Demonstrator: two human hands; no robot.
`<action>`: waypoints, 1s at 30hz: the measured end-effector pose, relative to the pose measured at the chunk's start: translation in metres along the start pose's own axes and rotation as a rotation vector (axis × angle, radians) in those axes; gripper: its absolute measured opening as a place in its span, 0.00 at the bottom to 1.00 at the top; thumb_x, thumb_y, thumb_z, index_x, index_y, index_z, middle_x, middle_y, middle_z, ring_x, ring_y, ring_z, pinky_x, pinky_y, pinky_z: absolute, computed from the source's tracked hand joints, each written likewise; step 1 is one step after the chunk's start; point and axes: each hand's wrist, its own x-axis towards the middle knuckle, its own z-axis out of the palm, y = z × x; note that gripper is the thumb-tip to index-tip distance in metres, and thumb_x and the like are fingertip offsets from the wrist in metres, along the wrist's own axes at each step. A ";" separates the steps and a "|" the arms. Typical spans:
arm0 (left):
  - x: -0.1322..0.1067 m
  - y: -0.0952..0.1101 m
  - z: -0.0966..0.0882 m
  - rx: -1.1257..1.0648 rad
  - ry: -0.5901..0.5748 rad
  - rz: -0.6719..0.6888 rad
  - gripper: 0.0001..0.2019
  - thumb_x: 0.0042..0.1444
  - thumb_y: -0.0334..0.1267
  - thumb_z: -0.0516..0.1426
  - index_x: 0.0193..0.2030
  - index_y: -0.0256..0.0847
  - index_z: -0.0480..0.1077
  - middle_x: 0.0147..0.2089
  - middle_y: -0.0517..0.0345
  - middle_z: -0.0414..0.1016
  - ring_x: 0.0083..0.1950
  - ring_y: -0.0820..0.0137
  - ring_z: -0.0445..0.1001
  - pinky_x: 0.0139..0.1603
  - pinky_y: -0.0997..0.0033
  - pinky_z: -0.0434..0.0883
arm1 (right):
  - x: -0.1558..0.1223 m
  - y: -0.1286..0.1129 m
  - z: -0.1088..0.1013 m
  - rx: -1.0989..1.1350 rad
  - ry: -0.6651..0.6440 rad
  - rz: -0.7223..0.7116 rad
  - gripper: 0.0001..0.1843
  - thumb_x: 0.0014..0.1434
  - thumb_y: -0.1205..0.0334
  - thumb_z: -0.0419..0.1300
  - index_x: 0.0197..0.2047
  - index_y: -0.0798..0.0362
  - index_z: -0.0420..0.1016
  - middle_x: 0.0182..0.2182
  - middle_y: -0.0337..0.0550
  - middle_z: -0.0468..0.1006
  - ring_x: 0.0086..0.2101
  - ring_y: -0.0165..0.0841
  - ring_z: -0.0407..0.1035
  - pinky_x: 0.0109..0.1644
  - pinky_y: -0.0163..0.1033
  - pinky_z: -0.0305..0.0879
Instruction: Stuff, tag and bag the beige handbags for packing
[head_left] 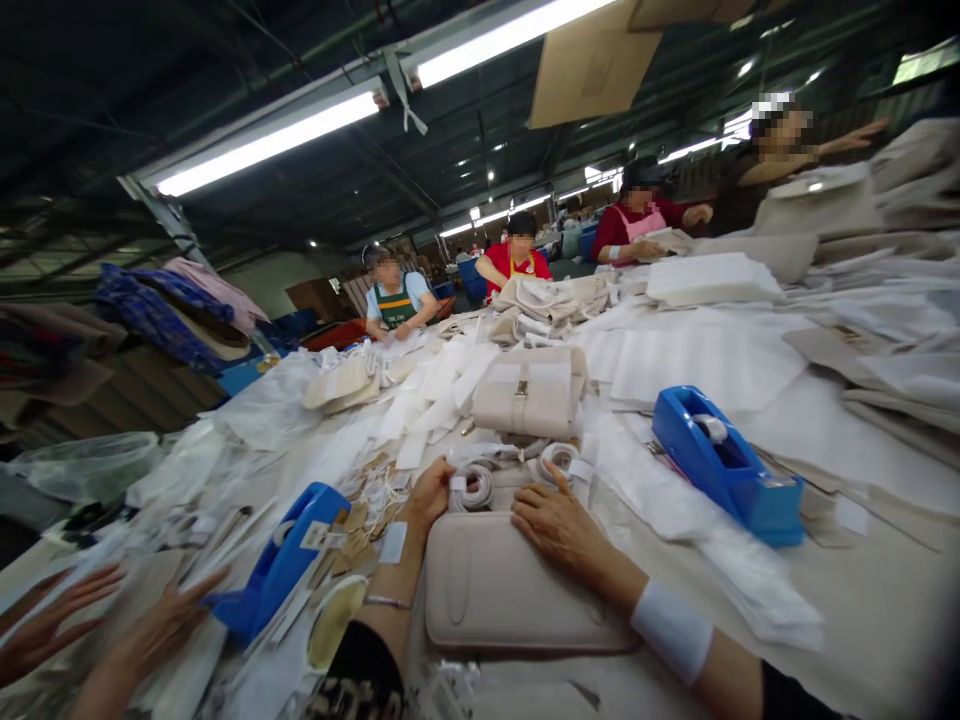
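Note:
A beige handbag [517,585] lies flat in front of me, its rounded edge toward me. My left hand [429,492] is at its far left corner, fingers closed at the side of a coiled pale strap [474,486] with a white wrap. Part of that grip is hidden. My right hand [553,520] lies over the bag's far right edge with fingers apart. One of its fingers reaches up to a second coiled strap [561,462]. Just beyond stands another beige bag [523,392] with a metal clasp on its flap.
Blue tape dispensers stand left [281,560] and right [724,460]. At lower left, another person's hands [161,625] reach over the table. White foam sheets [697,355], tags with strings [375,500] and plastic bags [262,420] cover much of the surface. Several co-workers stand across the table.

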 end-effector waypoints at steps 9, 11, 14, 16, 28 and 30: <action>0.002 0.054 0.051 0.555 0.157 0.442 0.27 0.43 0.21 0.50 0.52 0.37 0.70 0.56 0.46 0.69 0.63 0.59 0.60 0.69 0.57 0.53 | 0.001 -0.002 -0.004 0.015 -0.028 0.009 0.10 0.69 0.62 0.50 0.39 0.48 0.73 0.38 0.39 0.77 0.43 0.34 0.70 0.70 0.60 0.34; 0.009 0.051 0.074 0.619 0.104 0.513 0.23 0.46 0.21 0.48 0.47 0.40 0.73 0.50 0.51 0.73 0.56 0.64 0.68 0.64 0.63 0.60 | 0.002 -0.004 -0.003 0.021 -0.029 0.009 0.10 0.68 0.62 0.51 0.40 0.48 0.73 0.38 0.39 0.78 0.43 0.35 0.70 0.70 0.59 0.36; 0.016 0.029 0.100 0.690 0.104 0.557 0.19 0.49 0.20 0.47 0.39 0.40 0.74 0.43 0.51 0.75 0.50 0.64 0.71 0.57 0.63 0.66 | 0.002 -0.006 0.003 0.035 -0.026 0.010 0.09 0.67 0.63 0.52 0.40 0.48 0.74 0.38 0.39 0.78 0.42 0.35 0.72 0.70 0.58 0.39; 0.019 0.010 0.108 0.725 0.131 0.567 0.17 0.50 0.20 0.47 0.37 0.39 0.73 0.41 0.49 0.75 0.49 0.61 0.71 0.54 0.60 0.67 | 0.003 0.000 0.005 0.085 -0.012 -0.006 0.10 0.67 0.65 0.52 0.39 0.47 0.74 0.38 0.38 0.79 0.42 0.34 0.72 0.69 0.56 0.43; 0.026 -0.022 0.106 0.771 0.098 0.644 0.14 0.59 0.23 0.46 0.36 0.38 0.71 0.38 0.52 0.73 0.45 0.63 0.69 0.50 0.63 0.65 | 0.036 0.186 -0.037 -0.411 0.167 0.170 0.52 0.44 0.86 0.47 0.69 0.41 0.53 0.68 0.42 0.54 0.65 0.43 0.51 0.64 0.54 0.55; 0.027 -0.024 0.106 0.772 0.102 0.650 0.14 0.60 0.23 0.46 0.36 0.38 0.71 0.38 0.52 0.73 0.45 0.62 0.68 0.49 0.62 0.65 | 0.040 0.200 -0.026 -0.539 0.125 0.137 0.56 0.42 0.87 0.48 0.71 0.39 0.48 0.71 0.41 0.46 0.67 0.44 0.46 0.65 0.54 0.53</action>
